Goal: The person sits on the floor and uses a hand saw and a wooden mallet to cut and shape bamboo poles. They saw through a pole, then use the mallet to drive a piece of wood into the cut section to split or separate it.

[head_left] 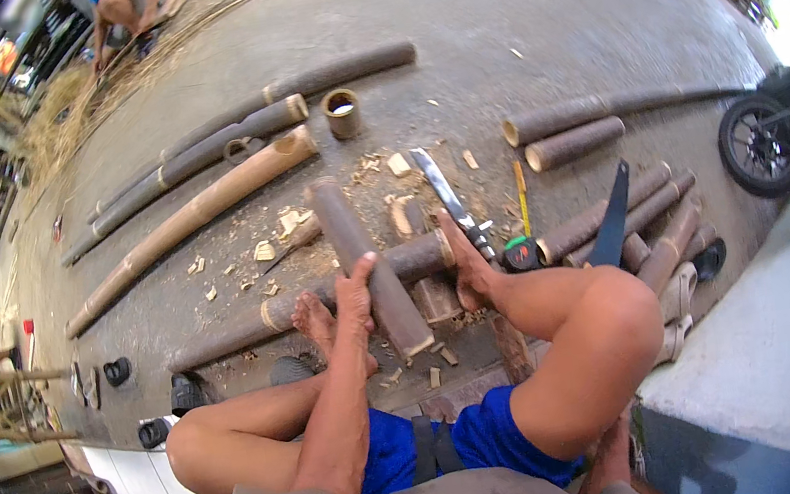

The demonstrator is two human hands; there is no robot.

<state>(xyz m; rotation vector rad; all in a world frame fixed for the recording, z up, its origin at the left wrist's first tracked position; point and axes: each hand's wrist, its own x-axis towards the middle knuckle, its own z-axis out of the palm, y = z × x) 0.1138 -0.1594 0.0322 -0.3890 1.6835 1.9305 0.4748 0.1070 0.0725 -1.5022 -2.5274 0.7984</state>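
My left hand (357,298) is closed around a short dark bamboo section (367,261), which slants away from me between my feet. That section crosses over a longer bamboo pole (307,305) lying on the floor, and my feet rest by this pole. My right forearm (611,464) passes behind my bent right leg, which hides the hand. Just beyond my right foot lies a broad-bladed knife (448,194). A tape measure (521,254) with its yellow strip pulled out sits right of the foot. Beside it a dark saw blade (613,216) leans over several bamboo pieces (647,206).
Long bamboo poles (197,204) lie at left, near an upright bamboo cup (342,113). Pale wood chips (290,221) litter the floor. To the right are more bamboo pieces (574,144) and a motorcycle wheel (762,145). Another person (120,13) crouches at far left.
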